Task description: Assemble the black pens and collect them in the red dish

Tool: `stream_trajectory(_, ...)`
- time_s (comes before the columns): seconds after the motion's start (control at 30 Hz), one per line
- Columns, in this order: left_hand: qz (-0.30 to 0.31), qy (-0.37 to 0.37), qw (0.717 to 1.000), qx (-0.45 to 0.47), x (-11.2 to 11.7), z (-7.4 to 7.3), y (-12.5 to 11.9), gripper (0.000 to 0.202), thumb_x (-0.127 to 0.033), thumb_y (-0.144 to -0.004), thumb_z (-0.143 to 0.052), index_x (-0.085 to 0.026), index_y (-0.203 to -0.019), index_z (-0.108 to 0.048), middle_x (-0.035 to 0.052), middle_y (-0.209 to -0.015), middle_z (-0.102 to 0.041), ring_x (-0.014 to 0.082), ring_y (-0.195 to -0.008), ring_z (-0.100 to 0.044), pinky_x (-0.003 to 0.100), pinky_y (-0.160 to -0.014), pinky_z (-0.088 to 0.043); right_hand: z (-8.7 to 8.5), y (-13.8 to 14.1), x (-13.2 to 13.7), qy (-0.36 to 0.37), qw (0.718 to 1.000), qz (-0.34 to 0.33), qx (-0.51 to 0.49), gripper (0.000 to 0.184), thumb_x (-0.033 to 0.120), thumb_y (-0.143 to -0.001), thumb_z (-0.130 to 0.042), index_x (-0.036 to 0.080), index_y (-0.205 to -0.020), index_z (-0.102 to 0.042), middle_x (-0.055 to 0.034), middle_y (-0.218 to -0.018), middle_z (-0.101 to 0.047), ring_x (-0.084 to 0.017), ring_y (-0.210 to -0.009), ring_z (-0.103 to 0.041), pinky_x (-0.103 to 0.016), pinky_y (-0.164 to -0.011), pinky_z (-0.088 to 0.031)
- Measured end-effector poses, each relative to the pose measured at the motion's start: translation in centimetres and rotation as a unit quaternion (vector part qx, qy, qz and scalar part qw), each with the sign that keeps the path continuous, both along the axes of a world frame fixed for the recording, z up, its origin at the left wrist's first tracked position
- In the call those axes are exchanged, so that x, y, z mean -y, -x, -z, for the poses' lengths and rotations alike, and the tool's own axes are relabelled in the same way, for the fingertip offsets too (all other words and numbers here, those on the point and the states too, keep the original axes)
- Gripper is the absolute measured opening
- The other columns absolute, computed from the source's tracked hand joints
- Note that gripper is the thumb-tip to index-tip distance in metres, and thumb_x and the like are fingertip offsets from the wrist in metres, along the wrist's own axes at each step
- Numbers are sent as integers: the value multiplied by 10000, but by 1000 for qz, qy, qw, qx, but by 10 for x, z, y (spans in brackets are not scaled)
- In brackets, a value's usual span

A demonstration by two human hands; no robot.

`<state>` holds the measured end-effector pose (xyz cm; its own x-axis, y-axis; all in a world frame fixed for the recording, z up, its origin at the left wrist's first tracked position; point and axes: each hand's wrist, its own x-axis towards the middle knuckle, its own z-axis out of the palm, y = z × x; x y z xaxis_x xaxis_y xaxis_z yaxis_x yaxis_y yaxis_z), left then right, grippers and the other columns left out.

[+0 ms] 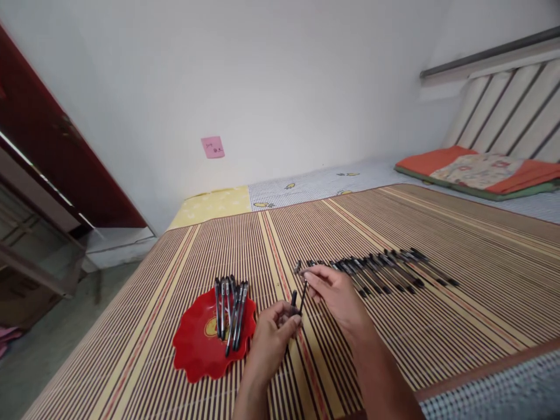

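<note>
My left hand (275,328) is closed around a short black pen piece (294,297) that pokes up past its fingers; whether it is a cap or a barrel I cannot tell. A thin dark pen part (303,298), slim like a refill, runs from those left fingertips up to my right hand (329,289), which pinches its upper end. To the left, several black pens (238,315) with clear barrels lie on a red plate (192,338) with a wavy rim. Right of my hands, a row of black pens (385,271) lies side by side, partly hidden behind my right hand.
A striped bamboo mat (175,280) covers the bed under everything. Folded orange and floral cloth (481,169) lies at the far right by the slatted headboard (516,111). A white wall with a pink note (212,147) stands behind, and a dark red door (56,122) is at left.
</note>
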<state>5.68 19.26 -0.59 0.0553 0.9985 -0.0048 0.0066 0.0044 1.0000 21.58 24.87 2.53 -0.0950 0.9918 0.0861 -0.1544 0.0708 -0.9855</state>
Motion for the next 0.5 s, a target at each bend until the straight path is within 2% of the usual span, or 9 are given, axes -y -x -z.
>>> stream_trajectory(0.1, -3, 8, 1000, 18, 1, -3, -1, 218, -349, -756, -751, -165, -733, -635, -39, -635, -505, 112, -595, -441, 216, -566, -321, 2, 0, 0, 2, 1000, -22, -19, 297, 449, -772, -732, 157, -821, -712, 20, -561, -601, -94, -488, -499, -207, -470, -378)
stream_trajectory(0.2, 7, 26, 999, 46, 2, -8, -1, 238, -368, -734, -778, -161, -742, -662, -29, -640, -531, 114, -594, -457, 216, -569, -334, 2, -4, -1, 11, 997, -49, -55, 301, 440, -770, -749, 155, -861, -713, -28, -705, -698, -120, -580, -604, -224, -529, -474)
stream_trajectory(0.27, 16, 34, 998, 52, 3, -10, 0, 242, -382, -752, -768, -152, -796, -708, -15, -661, -557, 115, -601, -466, 219, -585, -349, 1, -8, -1, 13, 996, -43, -76, 322, 436, -754, -772, 153, -896, -715, -51, -798, -731, -130, -617, -634, -244, -564, -514)
stream_trajectory(0.33, 22, 34, 998, 42, 3, -12, 1, 262, -385, -788, -739, -144, -892, -755, 9, -716, -603, 121, -630, -484, 225, -619, -371, 0, -13, -2, 5, 995, -1, -104, 338, 433, -738, -794, 150, -905, -715, -60, -837, -740, -122, -611, -629, -257, -586, -530)
stream_trajectory(0.4, 24, 23, 999, 20, 3, -13, 1, 288, -377, -813, -716, -148, -976, -781, 36, -785, -655, 134, -667, -507, 232, -650, -387, -2, -17, -3, -11, 988, 70, -136, 334, 430, -735, -803, 155, -902, -711, -55, -836, -739, -116, -607, -619, -262, -600, -531)
stream_trajectory(0.5, 24, 0, 1000, -16, 3, -15, 0, 291, -361, -827, -701, -162, -1012, -803, 57, -835, -699, 166, -719, -545, 245, -673, -405, -9, -20, -1, -45, 972, 155, -168, 280, 420, -785, -773, 175, -897, -697, -46, -859, -734, -113, -630, -618, -256, -608, -514)
